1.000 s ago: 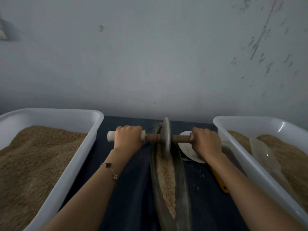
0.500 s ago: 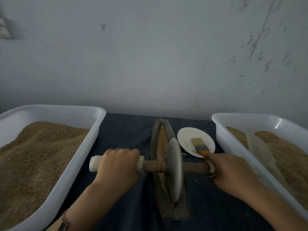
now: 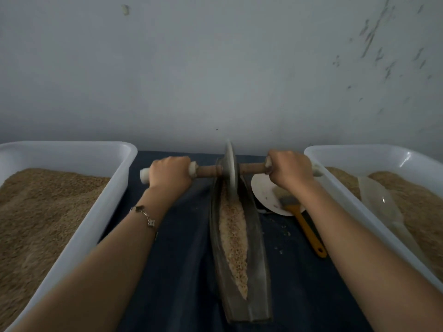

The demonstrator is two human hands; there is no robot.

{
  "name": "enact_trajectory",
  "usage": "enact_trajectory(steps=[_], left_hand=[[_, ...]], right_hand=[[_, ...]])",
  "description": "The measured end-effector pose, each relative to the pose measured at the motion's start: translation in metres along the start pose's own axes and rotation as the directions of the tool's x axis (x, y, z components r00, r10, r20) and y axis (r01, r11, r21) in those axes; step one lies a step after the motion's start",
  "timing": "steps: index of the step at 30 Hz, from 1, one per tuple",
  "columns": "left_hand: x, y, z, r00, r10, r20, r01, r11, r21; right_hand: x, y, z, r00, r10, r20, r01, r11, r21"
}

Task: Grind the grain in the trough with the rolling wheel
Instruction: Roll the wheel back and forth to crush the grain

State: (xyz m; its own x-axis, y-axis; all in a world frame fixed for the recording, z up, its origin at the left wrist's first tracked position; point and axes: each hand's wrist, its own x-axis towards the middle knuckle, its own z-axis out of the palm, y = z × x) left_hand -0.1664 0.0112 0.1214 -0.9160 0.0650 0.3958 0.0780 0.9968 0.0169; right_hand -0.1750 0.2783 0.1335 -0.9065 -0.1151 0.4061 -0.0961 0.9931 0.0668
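Observation:
A long boat-shaped metal trough (image 3: pixel 260 264) lies lengthwise on the dark cloth, with a strip of crushed grain (image 3: pixel 233 238) along its groove. The metal rolling wheel (image 3: pixel 230 164) stands upright at the trough's far end on a wooden axle. My left hand (image 3: pixel 169 174) grips the axle's left handle, whose white tip sticks out past my fist. My right hand (image 3: pixel 288 170) grips the right handle. Both arms are stretched forward.
A white tub of grain (image 3: pixel 112 188) stands at the left, another white tub (image 3: pixel 340 185) with grain and a clear scoop (image 3: pixel 381 207) at the right. A white plate (image 3: pixel 266 195) and an orange-handled brush (image 3: pixel 304 224) lie right of the trough. A wall rises close behind.
Half a second ago the wheel was at the near part of the trough; both hands have pushed it away to the far end, uncovering the grain strip.

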Motion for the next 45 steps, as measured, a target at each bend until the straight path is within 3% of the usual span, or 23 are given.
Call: enact_trajectory(steps=[5,11,14,18,20,25,29,37,45], left_hand=[[-0.004,-0.001,0.006,0.997,0.033,-0.068,-0.031,0.999,0.037],[-0.07,0.003,-0.007,0.999,0.024,-0.02,-0.024,0.999,0.038],[-0.11,0.004,-0.03,0.997,0.081,-0.001,-0.08,0.996,0.047],[-0.151,0.003,-0.062,0.959,0.238,-0.152,-0.236,0.971,0.031],[-0.159,0.002,-0.068,0.961,0.243,-0.133,-0.245,0.97,0.002],[-0.143,-0.001,-0.048,0.996,0.082,0.027,-0.082,0.996,0.032],[-0.108,0.005,-0.029,0.986,0.131,-0.107,-0.128,0.991,0.032],[-0.018,0.001,0.0,0.999,0.0,-0.049,0.002,0.999,0.041],[-0.061,0.001,-0.01,0.994,0.089,-0.07,-0.082,0.993,0.089]], right_hand=[[-0.006,0.001,0.007,0.989,-0.064,-0.135,0.06,0.998,-0.033],[-0.063,-0.007,-0.012,0.983,-0.141,-0.121,0.131,0.987,-0.089],[-0.109,-0.007,-0.029,0.977,-0.147,-0.152,0.138,0.988,-0.068],[-0.157,0.001,-0.05,0.976,-0.152,-0.154,0.158,0.987,0.023],[-0.165,0.001,-0.057,0.965,-0.178,-0.195,0.192,0.98,0.059],[-0.148,-0.004,-0.045,0.97,-0.174,-0.172,0.18,0.983,0.02],[-0.109,-0.004,-0.014,0.985,-0.093,-0.143,0.092,0.996,-0.017],[-0.019,-0.001,0.007,0.994,0.003,-0.107,-0.004,1.0,-0.009],[-0.077,-0.008,-0.01,0.989,-0.045,-0.139,0.038,0.998,-0.053]])
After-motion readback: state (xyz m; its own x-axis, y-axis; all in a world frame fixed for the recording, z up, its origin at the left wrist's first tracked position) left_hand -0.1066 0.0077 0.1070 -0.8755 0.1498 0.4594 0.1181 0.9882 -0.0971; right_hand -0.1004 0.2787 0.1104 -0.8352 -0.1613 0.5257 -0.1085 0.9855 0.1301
